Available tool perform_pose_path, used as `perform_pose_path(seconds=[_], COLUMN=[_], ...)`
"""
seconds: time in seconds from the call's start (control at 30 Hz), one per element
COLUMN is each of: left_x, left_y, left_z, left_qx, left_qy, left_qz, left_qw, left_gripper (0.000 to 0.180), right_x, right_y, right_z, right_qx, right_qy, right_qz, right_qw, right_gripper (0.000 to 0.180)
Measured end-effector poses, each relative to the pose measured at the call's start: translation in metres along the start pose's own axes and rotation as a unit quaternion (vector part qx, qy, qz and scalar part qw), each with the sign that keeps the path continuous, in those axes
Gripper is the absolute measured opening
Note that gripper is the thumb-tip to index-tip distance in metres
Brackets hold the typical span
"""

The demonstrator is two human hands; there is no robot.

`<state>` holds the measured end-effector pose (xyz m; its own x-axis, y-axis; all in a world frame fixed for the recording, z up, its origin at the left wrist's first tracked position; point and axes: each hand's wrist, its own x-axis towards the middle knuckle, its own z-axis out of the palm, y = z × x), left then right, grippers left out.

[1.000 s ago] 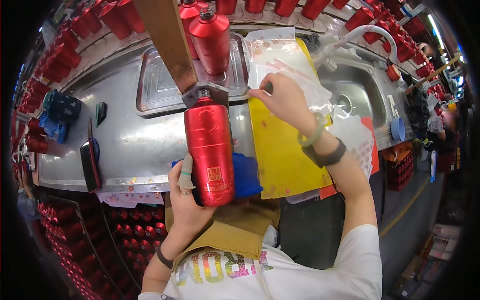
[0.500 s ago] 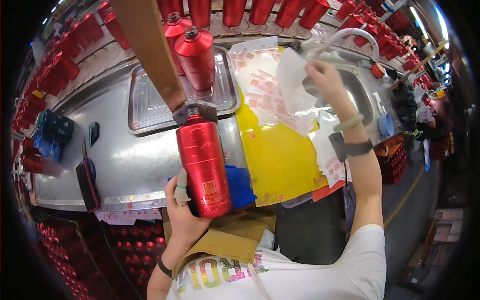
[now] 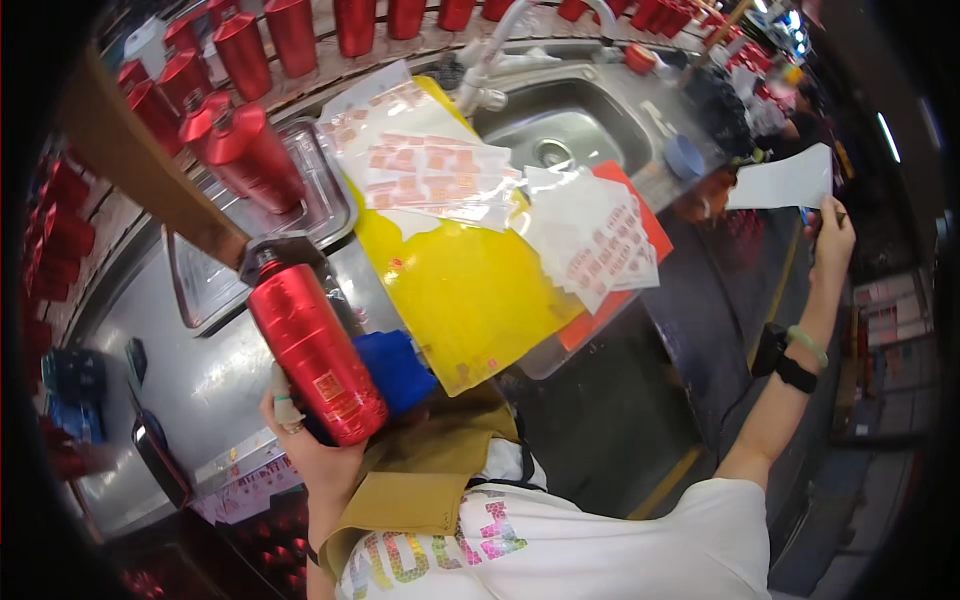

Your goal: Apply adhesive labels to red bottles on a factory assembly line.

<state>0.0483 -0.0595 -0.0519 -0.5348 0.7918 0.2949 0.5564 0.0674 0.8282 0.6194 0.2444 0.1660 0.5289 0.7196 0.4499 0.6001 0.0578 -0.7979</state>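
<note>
My left hand (image 3: pixel 318 462) is wrapped round the lower end of a red metallic bottle (image 3: pixel 312 340), with pale coverings on its fingers. The bottle lies tilted, its neck at a bracket on the end of a wooden bar (image 3: pixel 150 165). Far out to the right, my right hand (image 3: pixel 832 245) pinches the edge of a blank white sheet (image 3: pixel 785 180), held in the air beyond the bench. A blue cloth (image 3: pixel 397 368) is beside the bottle's base. Sheets of stickers (image 3: pixel 430 172) lie on a yellow mat (image 3: pixel 460 310), with another printed sheet (image 3: pixel 590 235) nearby.
Two red bottles (image 3: pixel 252 160) stand on a metal tray (image 3: pixel 340 215) behind the bar. A sink (image 3: pixel 575 120) with a curved tap (image 3: pixel 485 70) is at the back. A dark case (image 3: pixel 160 460) lies at the left. More red bottles (image 3: pixel 355 25) line the far side.
My right hand has swung from above the sticker sheets out to the right, carrying the white sheet. The view has turned right; my left hand stays on the bottle.
</note>
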Motion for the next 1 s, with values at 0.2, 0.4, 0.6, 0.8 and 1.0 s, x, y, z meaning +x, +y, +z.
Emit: perform_pose_path(seconds=[0.2, 0.4, 0.6, 0.8, 1.0], left_x=[0.0, -0.007, -0.005, -0.002, -0.005], left_y=[0.003, 0.005, 0.008, 0.01, 0.009], left_z=[0.001, -0.002, -0.004, -0.001, -0.004], left_qx=[0.048, 0.075, 0.097, 0.093, 0.12], left_qy=[-0.016, -0.011, -0.012, -0.006, -0.003], left_qz=[0.004, 0.008, 0.003, 0.015, 0.007], left_qw=[0.999, 0.997, 0.995, 0.996, 0.993], left_gripper=[0.109, 0.111, 0.11, 0.107, 0.107], right_x=[-0.006, -0.09, -0.104, -0.078, -0.042], right_y=[0.207, 0.247, 0.128, 0.121, 0.133], right_z=[0.027, 0.119, 0.164, 0.216, 0.247], right_qx=[-0.229, -0.193, -0.222, -0.266, -0.307], right_qy=[-0.007, -0.082, -0.347, -0.396, -0.463], right_qz=[-0.064, 0.119, -0.101, -0.045, -0.141], right_qw=[0.971, 0.97, 0.906, 0.878, 0.82], right_gripper=[0.034, 0.033, 0.054, 0.06, 0.063])
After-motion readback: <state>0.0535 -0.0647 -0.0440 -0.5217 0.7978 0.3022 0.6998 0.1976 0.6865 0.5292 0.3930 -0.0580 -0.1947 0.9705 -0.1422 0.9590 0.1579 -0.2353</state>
